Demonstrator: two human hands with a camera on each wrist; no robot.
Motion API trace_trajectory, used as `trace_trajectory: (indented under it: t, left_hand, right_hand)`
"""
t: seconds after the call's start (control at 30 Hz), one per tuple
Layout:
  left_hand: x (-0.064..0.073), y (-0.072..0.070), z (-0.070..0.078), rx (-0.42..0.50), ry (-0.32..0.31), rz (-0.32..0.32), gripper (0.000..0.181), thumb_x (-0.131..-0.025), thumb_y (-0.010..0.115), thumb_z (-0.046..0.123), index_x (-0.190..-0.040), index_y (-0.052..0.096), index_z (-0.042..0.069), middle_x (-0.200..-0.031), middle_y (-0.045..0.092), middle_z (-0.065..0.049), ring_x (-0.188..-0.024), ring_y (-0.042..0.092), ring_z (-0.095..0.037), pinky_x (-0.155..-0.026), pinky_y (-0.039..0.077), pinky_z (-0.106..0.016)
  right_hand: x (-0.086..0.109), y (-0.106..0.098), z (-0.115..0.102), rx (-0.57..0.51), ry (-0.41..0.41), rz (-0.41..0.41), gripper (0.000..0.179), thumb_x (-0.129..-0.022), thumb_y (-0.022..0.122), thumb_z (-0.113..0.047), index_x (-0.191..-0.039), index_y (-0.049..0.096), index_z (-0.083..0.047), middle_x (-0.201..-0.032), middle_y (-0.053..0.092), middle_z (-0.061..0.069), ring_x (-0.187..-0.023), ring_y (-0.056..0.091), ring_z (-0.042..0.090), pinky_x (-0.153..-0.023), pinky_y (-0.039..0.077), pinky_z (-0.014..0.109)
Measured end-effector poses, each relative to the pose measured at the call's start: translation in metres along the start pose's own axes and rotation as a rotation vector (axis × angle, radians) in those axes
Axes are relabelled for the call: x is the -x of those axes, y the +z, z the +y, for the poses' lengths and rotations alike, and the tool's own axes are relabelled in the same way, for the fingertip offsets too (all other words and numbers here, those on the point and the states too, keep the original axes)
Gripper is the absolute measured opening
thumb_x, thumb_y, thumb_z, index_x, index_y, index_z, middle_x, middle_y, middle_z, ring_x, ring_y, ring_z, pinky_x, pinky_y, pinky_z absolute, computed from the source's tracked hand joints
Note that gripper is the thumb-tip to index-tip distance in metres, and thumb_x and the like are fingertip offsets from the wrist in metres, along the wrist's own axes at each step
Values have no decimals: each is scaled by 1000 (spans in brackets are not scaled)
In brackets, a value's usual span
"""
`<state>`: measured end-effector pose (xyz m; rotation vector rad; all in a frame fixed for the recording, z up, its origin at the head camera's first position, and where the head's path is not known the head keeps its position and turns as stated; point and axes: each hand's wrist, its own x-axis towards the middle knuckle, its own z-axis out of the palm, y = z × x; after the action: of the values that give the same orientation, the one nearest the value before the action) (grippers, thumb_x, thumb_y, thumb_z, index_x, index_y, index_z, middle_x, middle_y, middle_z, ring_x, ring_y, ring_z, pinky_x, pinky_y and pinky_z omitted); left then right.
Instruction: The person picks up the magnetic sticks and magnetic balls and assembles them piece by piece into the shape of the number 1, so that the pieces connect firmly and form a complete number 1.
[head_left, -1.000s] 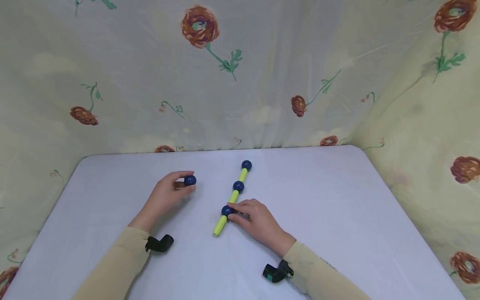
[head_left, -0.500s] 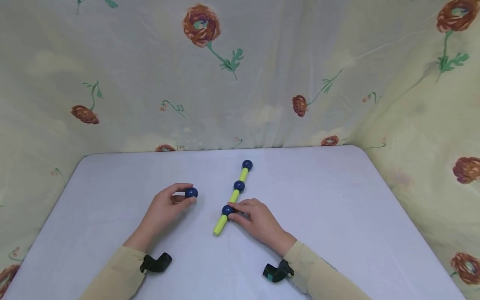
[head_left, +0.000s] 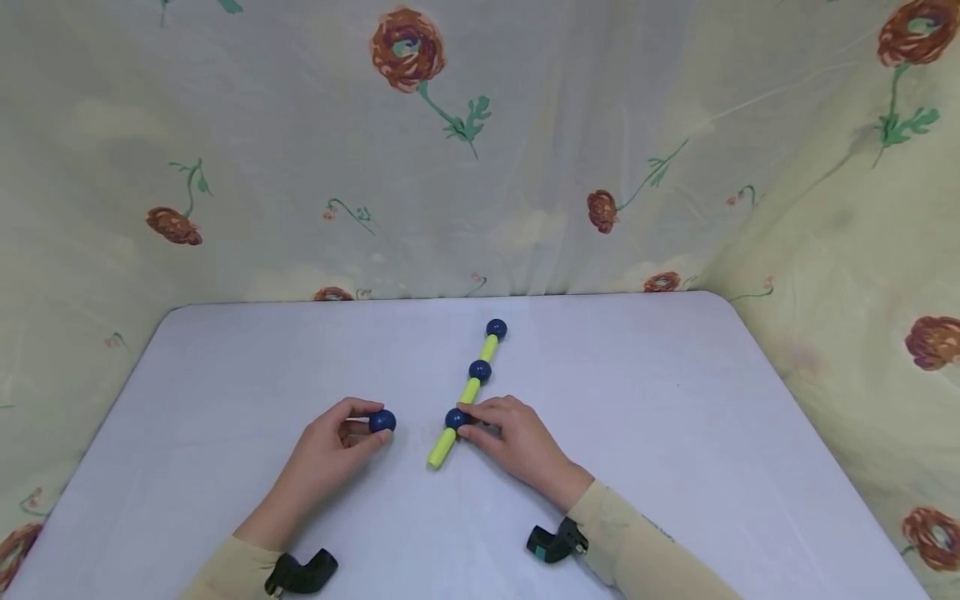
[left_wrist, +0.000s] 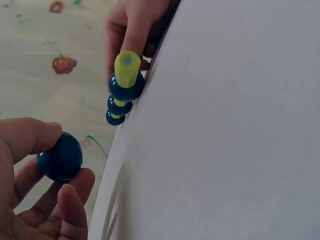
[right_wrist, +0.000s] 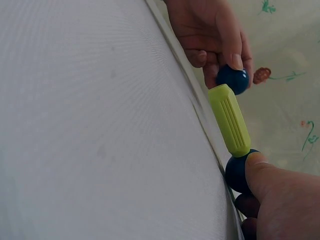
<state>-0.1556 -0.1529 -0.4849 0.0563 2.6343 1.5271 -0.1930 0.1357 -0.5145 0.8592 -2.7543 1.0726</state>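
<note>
My left hand (head_left: 330, 454) pinches a loose blue ball (head_left: 382, 421) between thumb and fingers, left of a chain of blue balls and yellow-green rods. The chain runs slantwise over the table, with a far ball (head_left: 497, 329), a middle ball (head_left: 480, 371) and a near ball (head_left: 456, 419). My right hand (head_left: 521, 437) pinches the near ball from the right. Beyond that ball, a ribbed yellow-green rod (right_wrist: 229, 120) points toward me, its near end free. A small grey disc shows in this rod's end (left_wrist: 127, 61) in the left wrist view.
A white-covered table (head_left: 637, 400) lies under the chain. Behind it and at the right hangs a pale curtain (head_left: 517, 167) printed with red flowers. A black wrist camera (head_left: 302, 573) sits on the left sleeve, and another camera (head_left: 557, 542) on the right.
My left hand has drawn back toward me with the loose blue ball, from beside the middle ball to about level with the near one. The right hand keeps its hold.
</note>
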Motion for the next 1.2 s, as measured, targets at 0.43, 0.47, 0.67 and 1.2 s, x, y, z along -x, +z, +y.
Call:
trace_trajectory:
  t: [0.43,0.47,0.67,1.2]
  left_hand:
    - [23,18,0,-70,51,31,33,-81,83,21,-109,65,21,-103,65,6,-75,61,-12,-62,48,-27]
    - [23,20,0,-96,58,36,34,-81,83,22,-109,65,21,-102,65,7,-75,60,-11,-62,48,-27]
    - [26,26,-5,-195,116,77,33,-78,85,27,-106,68,24,-94,65,13,-76,58,-5,-62,45,-26]
    - [29,27,-9,-148,218,41,27,-76,87,31,-93,66,29,-81,60,14,-72,56,-8,-65,48,-26]
  right_hand:
    - [0,-1,-1,-13,-6,9,37,-93,70,-36,-127,68,-22,-113,69,-10,-105,58,4,-87,49,28]
    - [0,-1,-1,-13,-10,10,37,-93,70,-36,-127,68,-22,-113,69,-10,-105,58,4,-87,49,28]
    - [0,0,0,-12,-25,13,38,-94,69,-37,-128,68,-21,-113,69,-10,-105,58,6,-87,49,29]
    - [-1,2,2,-9,-20,4,38,-94,67,-39,-129,67,-22,-115,68,-12,-107,58,4,-89,49,28]
